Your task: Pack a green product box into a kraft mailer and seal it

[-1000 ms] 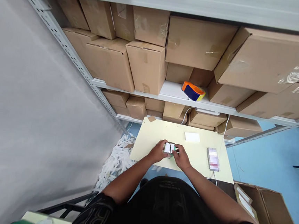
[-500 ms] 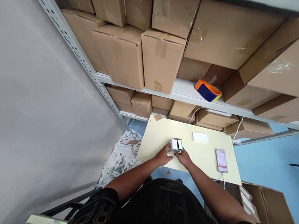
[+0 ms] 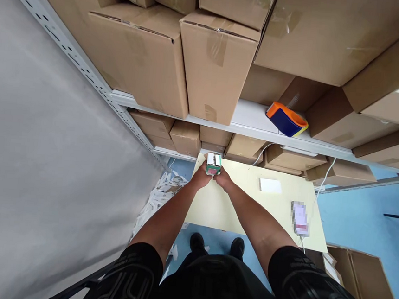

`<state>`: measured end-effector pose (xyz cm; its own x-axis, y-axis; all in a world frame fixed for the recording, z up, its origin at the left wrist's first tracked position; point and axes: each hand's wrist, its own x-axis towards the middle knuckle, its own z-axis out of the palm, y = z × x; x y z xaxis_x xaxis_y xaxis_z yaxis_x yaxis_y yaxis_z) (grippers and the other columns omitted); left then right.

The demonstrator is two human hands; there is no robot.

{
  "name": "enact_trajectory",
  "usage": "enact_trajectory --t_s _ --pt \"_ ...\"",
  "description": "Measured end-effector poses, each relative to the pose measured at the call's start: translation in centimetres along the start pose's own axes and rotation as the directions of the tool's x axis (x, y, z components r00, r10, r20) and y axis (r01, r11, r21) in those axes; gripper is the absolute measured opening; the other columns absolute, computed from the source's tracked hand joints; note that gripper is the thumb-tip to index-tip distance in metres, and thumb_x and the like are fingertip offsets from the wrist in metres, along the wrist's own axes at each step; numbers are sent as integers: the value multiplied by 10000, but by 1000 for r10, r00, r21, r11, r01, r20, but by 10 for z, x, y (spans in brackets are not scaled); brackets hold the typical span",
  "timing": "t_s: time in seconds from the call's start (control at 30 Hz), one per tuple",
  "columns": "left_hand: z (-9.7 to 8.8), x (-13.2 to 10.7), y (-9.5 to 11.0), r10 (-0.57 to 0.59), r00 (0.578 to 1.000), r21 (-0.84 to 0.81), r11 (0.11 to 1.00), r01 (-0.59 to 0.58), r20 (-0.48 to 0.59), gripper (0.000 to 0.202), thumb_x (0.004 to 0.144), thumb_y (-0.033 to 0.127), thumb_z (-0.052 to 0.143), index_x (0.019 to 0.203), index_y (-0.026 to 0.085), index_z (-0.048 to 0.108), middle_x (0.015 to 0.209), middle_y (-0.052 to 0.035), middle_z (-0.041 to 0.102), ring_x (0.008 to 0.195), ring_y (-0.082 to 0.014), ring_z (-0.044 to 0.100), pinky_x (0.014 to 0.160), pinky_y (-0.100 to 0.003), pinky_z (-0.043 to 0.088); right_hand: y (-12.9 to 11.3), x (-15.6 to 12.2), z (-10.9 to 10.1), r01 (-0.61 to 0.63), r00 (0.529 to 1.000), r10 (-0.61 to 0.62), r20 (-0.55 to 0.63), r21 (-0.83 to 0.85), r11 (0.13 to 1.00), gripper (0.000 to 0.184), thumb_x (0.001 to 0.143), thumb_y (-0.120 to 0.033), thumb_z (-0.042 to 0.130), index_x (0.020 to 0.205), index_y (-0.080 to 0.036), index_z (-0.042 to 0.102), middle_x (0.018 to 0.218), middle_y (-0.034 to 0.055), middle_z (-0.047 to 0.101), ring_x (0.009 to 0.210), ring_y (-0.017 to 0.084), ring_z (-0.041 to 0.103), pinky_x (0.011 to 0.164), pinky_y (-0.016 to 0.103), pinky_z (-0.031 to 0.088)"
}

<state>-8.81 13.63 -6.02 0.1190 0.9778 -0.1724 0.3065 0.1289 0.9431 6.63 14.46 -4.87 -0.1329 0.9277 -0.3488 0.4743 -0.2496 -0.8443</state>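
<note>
A small green and white box (image 3: 213, 164) is held between my two hands over the far left part of the pale yellow table (image 3: 215, 206). White flaps with a dark slit between them show on its top. My left hand (image 3: 202, 176) grips its left side, and my right hand (image 3: 222, 177) grips its right side near the lower corner. The fingertips behind the box are hidden.
A flat white box (image 3: 270, 185) and a phone (image 3: 300, 219) with a cable lie to the right. Cardboard boxes (image 3: 213, 67) fill the shelves ahead, beside an orange and blue tape dispenser (image 3: 286, 120). Paper strips (image 3: 151, 205) litter the floor left. An open carton (image 3: 365, 285) stands right.
Both hands have carried the small box forward and left, toward the table's far edge. My left hand's fingers have closed in on it. The camera view has shifted closer to the shelves.
</note>
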Motion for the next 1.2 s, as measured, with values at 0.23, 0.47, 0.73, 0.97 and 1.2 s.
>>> enact_trajectory --t_s 0.23,0.47,0.73,0.97,1.2 --pt "-7 -16 -8 -174 981 -35 984 172 -80 873 761 189 755 1539 171 358 1488 -193 540 1249 -296 615 1019 -399 502 -8 -37 -38 -75 992 76 -103 16 997 617 760 -207 607 1375 -239 561 1281 94 687 1050 235 680 882 382 565" --pt "-21 -136 -61 -293 955 112 948 297 -46 289 877 265 601 1155 188 619 1198 -86 717 1112 -225 694 970 -342 526 -81 -89 -229 183 608 -588 -534 -626 758 417 918 -297 586 1315 -169 602 1357 162 608 1280 268 518 1119 445 394" --pt "-10 -230 -59 -379 925 391 858 333 42 112 902 193 566 988 219 632 1069 -32 744 1055 -205 707 930 -304 498 -131 -16 -320 -38 773 -435 -463 -717 696 520 915 -342 667 1269 36 621 1395 261 544 1204 224 445 1036 446 353" --pt "-3 -240 -41 -329 943 414 865 282 45 171 912 166 563 1062 207 636 1141 -62 731 1072 -205 689 950 -310 480 -82 -89 -303 85 641 -613 -461 -752 654 488 956 -479 629 1243 -89 691 1444 203 533 1317 272 411 1138 433 337" --pt "-15 -236 -40 -310 945 466 855 228 106 148 901 176 584 1032 212 642 1092 -63 735 1041 -206 688 922 -308 479 95 -227 -207 46 723 -507 -469 -699 713 325 924 -503 604 1049 -231 731 1396 161 580 1323 379 474 1134 586 395"
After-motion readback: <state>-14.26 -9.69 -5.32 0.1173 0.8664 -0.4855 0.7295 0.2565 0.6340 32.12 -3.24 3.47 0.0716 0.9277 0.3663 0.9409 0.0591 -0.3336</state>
